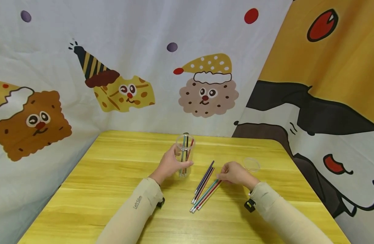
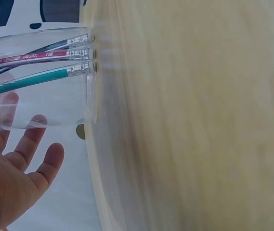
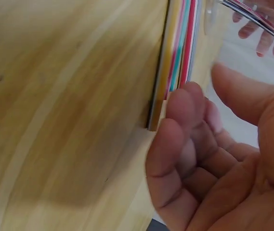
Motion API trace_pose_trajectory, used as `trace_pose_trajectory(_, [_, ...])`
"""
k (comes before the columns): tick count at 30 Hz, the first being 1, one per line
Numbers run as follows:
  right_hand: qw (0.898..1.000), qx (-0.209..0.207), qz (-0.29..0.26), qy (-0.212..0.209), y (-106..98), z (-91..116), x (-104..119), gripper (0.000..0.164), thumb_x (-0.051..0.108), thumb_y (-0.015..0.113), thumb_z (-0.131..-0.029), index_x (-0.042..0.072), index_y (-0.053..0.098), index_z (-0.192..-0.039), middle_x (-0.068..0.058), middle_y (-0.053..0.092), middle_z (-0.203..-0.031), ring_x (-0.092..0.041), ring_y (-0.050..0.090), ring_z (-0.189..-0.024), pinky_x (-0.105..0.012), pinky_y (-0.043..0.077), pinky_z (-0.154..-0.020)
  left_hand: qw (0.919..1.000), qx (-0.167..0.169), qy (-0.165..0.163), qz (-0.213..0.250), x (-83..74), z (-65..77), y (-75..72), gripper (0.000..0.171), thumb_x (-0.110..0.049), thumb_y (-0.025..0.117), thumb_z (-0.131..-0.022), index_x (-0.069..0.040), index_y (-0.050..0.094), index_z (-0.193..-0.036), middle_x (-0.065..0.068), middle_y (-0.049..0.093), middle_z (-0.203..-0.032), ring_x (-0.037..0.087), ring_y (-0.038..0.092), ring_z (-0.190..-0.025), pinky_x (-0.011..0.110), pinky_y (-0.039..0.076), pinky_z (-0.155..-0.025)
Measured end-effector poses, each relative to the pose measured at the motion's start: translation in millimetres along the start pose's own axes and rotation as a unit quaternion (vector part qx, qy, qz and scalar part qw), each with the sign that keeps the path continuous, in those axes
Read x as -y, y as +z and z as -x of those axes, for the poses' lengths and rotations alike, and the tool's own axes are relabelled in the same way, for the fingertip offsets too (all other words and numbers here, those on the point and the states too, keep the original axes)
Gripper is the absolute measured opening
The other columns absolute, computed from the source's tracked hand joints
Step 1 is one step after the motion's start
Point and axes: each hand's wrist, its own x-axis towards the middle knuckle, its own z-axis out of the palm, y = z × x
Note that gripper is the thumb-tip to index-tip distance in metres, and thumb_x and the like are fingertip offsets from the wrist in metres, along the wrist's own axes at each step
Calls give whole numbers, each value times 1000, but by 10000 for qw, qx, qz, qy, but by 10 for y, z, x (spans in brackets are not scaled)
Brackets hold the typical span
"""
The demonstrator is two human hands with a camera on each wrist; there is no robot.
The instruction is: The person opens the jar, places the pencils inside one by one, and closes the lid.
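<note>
In the head view my left hand grips a clear plastic cup standing upright, thumb across its near side. Several pencils stand inside it, their metal-ringed eraser ends at the bottom. More pencils lie on the table to the right of the cup, some dark, one teal and one red. My right hand is at their far ends. From the right wrist, its fingers look bent beside the loose pencils, with the thumb apart from them; whether they touch is unclear.
A clear round lid lies on the wooden table, beyond the right hand. Behind the table's far edge hangs a white curtain printed with cartoon food. A yellow and black printed cloth hangs on the right.
</note>
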Motion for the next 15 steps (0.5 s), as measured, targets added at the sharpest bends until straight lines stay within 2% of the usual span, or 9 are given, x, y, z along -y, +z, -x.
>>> trace_pose_trajectory(6, [9996,55,241,110,71,69,-30,25,29,84,-95,11,68,-90,-7,70,-77,-20,64,-64,-31,50,-58,10000,-8,-6,-55,-10,-12,-16,82,-49,93,-82,-25,52,-149,14,61,-143,37,61,-132,60,56,-103])
trace_pose_trajectory(10, [9993,-62,350,129,125,57,-75,27,28,86,-93,9,67,-96,-6,68,-81,-19,63,-68,-31,51,-61,10000,-13,1,-44,-20,-8,-8,82,-46,94,-82,-25,51,-150,14,62,-143,37,61,-132,60,56,-103])
trace_pose_trajectory(15, [9973,-349,642,5,119,36,-153,35,30,88,-91,5,67,-104,-7,69,-95,-18,60,-79,-33,50,-70,10000,3,-34,-80,-18,-11,2,80,-43,93,-84,-25,51,-150,15,61,-143,38,61,-132,60,56,-103])
